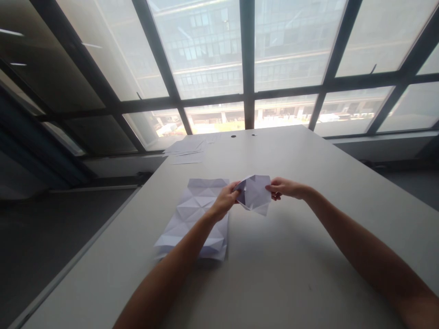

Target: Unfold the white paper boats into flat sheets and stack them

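A small folded piece of white paper (258, 192) is held above the table between my two hands. My left hand (227, 197) pinches its left end, thumb on the near face, where a shaded fold opens. At the opposite edge my right hand (280, 187) grips the paper between thumb and fingers. A loose flap points down at the lower right. Under and beside my left forearm lies creased white paper (197, 208) with a pattern of raised triangular folds; part of it is hidden by the arm.
Several flat white sheets (187, 148) lie at the table's far left corner. The white table (291, 283) reaches to the windows (212, 55), with two small dark holes near its far edge. A dark curtain (34, 141) hangs at the left.
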Available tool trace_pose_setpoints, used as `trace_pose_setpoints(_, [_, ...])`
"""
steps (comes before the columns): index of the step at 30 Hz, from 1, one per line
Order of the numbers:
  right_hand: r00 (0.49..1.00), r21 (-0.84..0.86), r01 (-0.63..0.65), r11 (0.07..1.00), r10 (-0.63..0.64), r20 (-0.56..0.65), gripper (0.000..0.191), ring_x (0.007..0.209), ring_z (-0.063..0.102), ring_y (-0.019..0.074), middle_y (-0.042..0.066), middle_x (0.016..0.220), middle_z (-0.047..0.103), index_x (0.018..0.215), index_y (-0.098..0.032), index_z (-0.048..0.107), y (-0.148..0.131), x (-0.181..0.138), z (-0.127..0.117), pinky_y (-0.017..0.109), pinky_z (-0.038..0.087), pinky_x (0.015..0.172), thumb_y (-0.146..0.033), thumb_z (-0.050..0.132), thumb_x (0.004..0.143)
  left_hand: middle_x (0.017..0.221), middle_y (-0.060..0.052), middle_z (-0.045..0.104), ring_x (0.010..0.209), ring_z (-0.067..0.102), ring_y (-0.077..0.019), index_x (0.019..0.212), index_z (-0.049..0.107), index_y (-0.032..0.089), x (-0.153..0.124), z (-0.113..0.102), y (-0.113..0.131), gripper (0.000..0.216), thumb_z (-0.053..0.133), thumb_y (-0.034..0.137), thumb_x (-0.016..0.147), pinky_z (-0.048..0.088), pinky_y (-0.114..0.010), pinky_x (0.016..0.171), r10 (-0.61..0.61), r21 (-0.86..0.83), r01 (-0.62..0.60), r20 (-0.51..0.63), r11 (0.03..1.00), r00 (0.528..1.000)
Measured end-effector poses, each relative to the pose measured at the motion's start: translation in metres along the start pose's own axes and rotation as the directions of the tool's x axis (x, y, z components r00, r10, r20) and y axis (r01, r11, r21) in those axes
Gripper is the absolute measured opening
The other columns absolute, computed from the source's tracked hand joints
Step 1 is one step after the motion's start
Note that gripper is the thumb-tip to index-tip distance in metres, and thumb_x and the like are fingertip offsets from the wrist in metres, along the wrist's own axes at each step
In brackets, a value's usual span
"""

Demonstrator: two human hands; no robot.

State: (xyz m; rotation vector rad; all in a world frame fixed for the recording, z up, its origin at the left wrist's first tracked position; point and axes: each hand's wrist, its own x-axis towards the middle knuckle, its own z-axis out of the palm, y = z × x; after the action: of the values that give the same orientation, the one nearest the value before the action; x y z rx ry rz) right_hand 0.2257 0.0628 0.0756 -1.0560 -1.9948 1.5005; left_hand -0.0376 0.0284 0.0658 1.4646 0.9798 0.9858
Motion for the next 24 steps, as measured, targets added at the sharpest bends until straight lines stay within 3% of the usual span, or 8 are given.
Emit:
trace_pose_setpoints(4, [0.984,0.021,-0.054,0.998,0.057,-0.168,0.042,0.053,0.057,0.0142,0.006,0.060,0.066,0.070,-0.012,0.070,0.001,0.007,0.017,0.023,0.041,0.047,-0.053,0.068,0.078,0.082,-0.006,0.065,0.071,0.059,-0.0155,0.096,0.069,0.013,-0.002,0.001,0.001,0.047,0.067,0.056,0.078,0.047,-0.026,0.064,-0.122,-0.166,0.114,-0.035,0.979,0.992])
trace_pose_setpoints(6, [0.952,0.073,0.043,0.996,-0.018,-0.306,0.041,0.059,0.060,0.0159,0.008,0.071,0.070,0.084,-0.012,0.072,0.001,0.012,0.032,0.023,0.044,0.049,-0.052,0.070,0.077,0.081,-0.005,0.064,0.069,0.057,-0.0145,0.098,0.069,0.014,-0.002,0.000,0.002,0.047,0.068,0.056,0.077,0.044,-0.024,0.062,-0.114,-0.156,0.107,-0.037,0.982,0.993])
trace_pose_setpoints(10, [0.840,0.089,0.269,0.959,-0.188,-0.510,0.040,0.063,0.058,0.0165,0.005,0.074,0.068,0.082,-0.012,0.069,0.000,0.019,0.055,0.025,0.044,0.054,-0.052,0.066,0.079,0.083,-0.006,0.064,0.072,0.059,-0.0165,0.099,0.068,0.015,-0.004,-0.001,0.003,0.040,0.065,0.051,0.082,0.045,-0.025,0.063,-0.110,0.026,0.108,0.119,0.994,0.987])
trace_pose_setpoints(12, [0.811,0.044,0.255,0.966,-0.189,-0.554,0.041,0.057,0.053,0.0146,0.002,0.063,0.062,0.069,-0.012,0.064,-0.001,0.020,0.060,0.024,0.039,0.051,-0.051,0.061,0.082,0.094,-0.008,0.064,0.079,0.060,-0.0184,0.107,0.066,0.016,-0.005,0.000,0.004,0.036,0.065,0.044,0.084,0.047,-0.028,0.068,0.016,0.164,-0.023,0.048,0.986,0.999])
trace_pose_setpoints(15, [0.773,-0.071,0.172,0.983,-0.179,-0.608,0.039,0.050,0.044,0.0120,-0.001,0.053,0.052,0.057,-0.014,0.058,-0.003,0.018,0.064,0.023,0.031,0.045,-0.043,0.059,0.082,0.110,-0.009,0.058,0.096,0.057,-0.0215,0.111,0.064,0.021,-0.009,0.004,0.008,0.028,0.067,0.029,0.084,0.048,-0.034,0.080,0.405,0.498,-0.287,-0.147,0.818,0.902])
trace_pose_setpoints(17, [0.755,-0.138,0.109,0.984,-0.173,-0.633,0.039,0.047,0.041,0.0112,-0.002,0.049,0.048,0.053,-0.015,0.054,-0.007,0.015,0.067,0.023,0.027,0.043,-0.041,0.058,0.082,0.109,-0.008,0.055,0.103,0.052,-0.0230,0.097,0.068,0.023,-0.014,0.008,0.013,0.012,0.065,0.024,0.086,0.045,-0.037,0.089,0.573,0.699,-0.362,-0.082,0.616,0.816])
trace_pose_setpoints(20, [0.755,-0.210,0.077,0.975,-0.194,-0.626,0.041,0.046,0.039,0.0108,-0.002,0.046,0.044,0.050,-0.016,0.051,-0.017,0.008,0.074,0.023,0.024,0.043,-0.041,0.057,0.082,0.101,-0.007,0.055,0.099,0.050,-0.0235,0.084,0.072,0.023,-0.019,0.014,0.023,0.007,0.067,0.028,0.086,0.043,-0.039,0.091,0.611,0.815,-0.379,0.039,0.439,0.791])
trace_pose_setpoints(24, [0.803,-0.294,0.111,0.949,-0.260,-0.537,0.042,0.047,0.041,0.0115,-0.002,0.047,0.046,0.052,-0.015,0.055,-0.032,-0.001,0.084,0.024,0.025,0.044,-0.042,0.056,0.084,0.099,-0.008,0.055,0.096,0.049,-0.0255,0.087,0.074,0.022,-0.023,0.018,0.031,0.019,0.076,0.039,0.078,0.043,-0.040,0.087,0.611,0.864,-0.314,0.009,0.393,0.791])
